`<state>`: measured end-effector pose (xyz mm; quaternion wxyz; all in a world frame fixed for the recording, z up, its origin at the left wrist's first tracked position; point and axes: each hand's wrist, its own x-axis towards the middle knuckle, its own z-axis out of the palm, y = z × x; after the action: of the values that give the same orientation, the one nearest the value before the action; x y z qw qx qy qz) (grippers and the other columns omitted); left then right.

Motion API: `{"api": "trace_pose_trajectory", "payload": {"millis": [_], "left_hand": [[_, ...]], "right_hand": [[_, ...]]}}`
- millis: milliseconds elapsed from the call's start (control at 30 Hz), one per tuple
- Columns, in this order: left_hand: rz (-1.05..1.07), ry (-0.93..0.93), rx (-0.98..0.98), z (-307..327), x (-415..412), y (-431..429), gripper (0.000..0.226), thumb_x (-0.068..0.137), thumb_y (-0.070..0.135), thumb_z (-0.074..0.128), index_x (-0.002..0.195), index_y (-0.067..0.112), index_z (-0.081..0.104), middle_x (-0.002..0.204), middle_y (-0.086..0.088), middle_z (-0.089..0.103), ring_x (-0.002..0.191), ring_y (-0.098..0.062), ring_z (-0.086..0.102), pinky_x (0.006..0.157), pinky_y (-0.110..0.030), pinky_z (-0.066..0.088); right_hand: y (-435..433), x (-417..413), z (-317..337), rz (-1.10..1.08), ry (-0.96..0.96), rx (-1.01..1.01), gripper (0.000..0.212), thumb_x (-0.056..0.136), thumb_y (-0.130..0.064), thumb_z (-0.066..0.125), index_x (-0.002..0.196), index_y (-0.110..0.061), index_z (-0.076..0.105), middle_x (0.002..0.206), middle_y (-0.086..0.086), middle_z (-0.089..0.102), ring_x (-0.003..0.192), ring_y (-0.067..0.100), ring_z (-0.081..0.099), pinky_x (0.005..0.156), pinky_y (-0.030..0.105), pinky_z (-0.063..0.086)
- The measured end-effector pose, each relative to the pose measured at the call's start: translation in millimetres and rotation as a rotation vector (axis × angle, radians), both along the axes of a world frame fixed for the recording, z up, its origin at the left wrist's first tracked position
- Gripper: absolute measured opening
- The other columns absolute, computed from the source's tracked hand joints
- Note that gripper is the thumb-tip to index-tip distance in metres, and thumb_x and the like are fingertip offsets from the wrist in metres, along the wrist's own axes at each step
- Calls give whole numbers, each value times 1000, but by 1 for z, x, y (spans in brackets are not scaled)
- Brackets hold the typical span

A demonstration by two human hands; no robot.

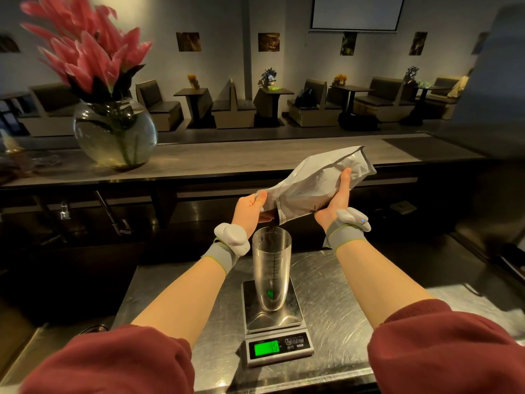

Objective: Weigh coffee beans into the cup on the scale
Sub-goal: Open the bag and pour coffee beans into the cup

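A tall clear cup (271, 268) with a printed measuring line stands upright on a steel kitchen scale (277, 322), whose green display is lit. Tilted above the cup is a white coffee bag (315, 182), its mouth pointing down-left over the cup's rim. My left hand (248, 210) pinches the bag's open mouth. My right hand (336, 197) grips the bag's body from below, thumb on top. Dark beans are falling from the mouth into the cup; the cup's contents are hard to make out.
The scale sits on a scratched steel worktop (341, 317). Behind it runs a raised wooden bar counter (255, 155) with a round glass vase of pink flowers (115, 132) at the left. A dark sink area lies to the left.
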<state>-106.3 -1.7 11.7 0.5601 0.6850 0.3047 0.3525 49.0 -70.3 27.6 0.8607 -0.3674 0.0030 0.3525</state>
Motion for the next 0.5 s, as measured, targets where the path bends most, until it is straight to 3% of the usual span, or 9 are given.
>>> {"api": "trace_pose_trajectory", "payload": {"millis": [233, 367, 500], "left_hand": [[3, -12, 3, 1, 1, -1, 36, 96, 26, 36, 113, 2, 56, 111, -24, 61, 73, -21, 65, 56, -16, 56], [1, 4, -6, 1, 0, -1, 37, 96, 26, 35, 119, 2, 52, 116, -23, 58, 87, -29, 63, 56, -13, 55], [5, -24, -19, 1, 1, -2, 36, 96, 25, 36, 116, 1, 55, 112, -24, 60, 86, -30, 63, 56, -14, 55]], "right_hand": [[-1, -1, 1, 10, -12, -8, 78, 75, -67, 62, 139, -25, 47, 142, 5, 52, 128, 29, 49, 111, 50, 38], [-1, 1, 1, 18, -17, -15, 80, 75, -68, 61, 141, -25, 46, 143, 5, 52, 129, 29, 48, 113, 49, 36], [0, 2, 2, 26, -34, -17, 79, 75, -68, 61, 140, -25, 47, 141, 5, 53, 128, 29, 49, 112, 50, 36]]}}
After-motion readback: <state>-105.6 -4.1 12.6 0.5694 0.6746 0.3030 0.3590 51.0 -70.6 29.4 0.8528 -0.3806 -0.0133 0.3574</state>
